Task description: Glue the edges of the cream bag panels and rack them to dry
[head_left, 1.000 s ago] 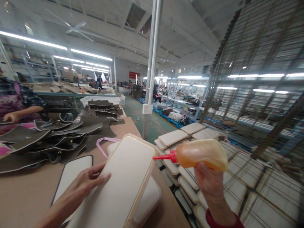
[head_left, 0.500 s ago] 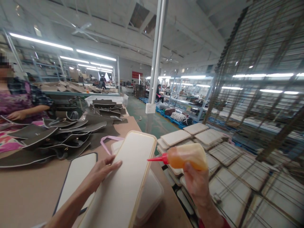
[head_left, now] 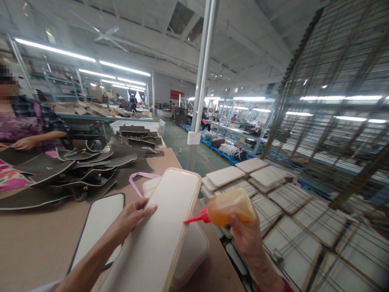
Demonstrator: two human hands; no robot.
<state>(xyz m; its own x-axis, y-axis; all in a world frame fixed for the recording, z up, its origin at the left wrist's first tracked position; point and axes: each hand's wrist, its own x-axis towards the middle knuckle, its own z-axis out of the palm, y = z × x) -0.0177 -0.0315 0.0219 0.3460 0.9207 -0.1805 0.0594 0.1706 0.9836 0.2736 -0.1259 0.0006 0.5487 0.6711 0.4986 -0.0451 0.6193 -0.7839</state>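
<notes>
My left hand (head_left: 131, 218) holds the left edge of a long white rounded panel (head_left: 164, 227) with a tan rim, tilted up off the table. My right hand (head_left: 246, 238) grips an orange glue bottle (head_left: 231, 207) lying sideways. Its red nozzle (head_left: 194, 219) points left and nearly touches the panel's right rim. Under the panel lies a stack of similar white panels (head_left: 192, 252).
A dark-edged white panel (head_left: 97, 228) lies flat on the brown table (head_left: 33, 239). Dark leather pieces (head_left: 88, 166) are piled behind, with a pink strap (head_left: 140, 177). A person in a patterned top (head_left: 27, 125) sits at far left. Wire racks with glued panels (head_left: 273, 194) fill the right side.
The glue bottle has come down and to the left, bringing its nozzle to the panel's right rim. My left hand keeps its hold on the panel.
</notes>
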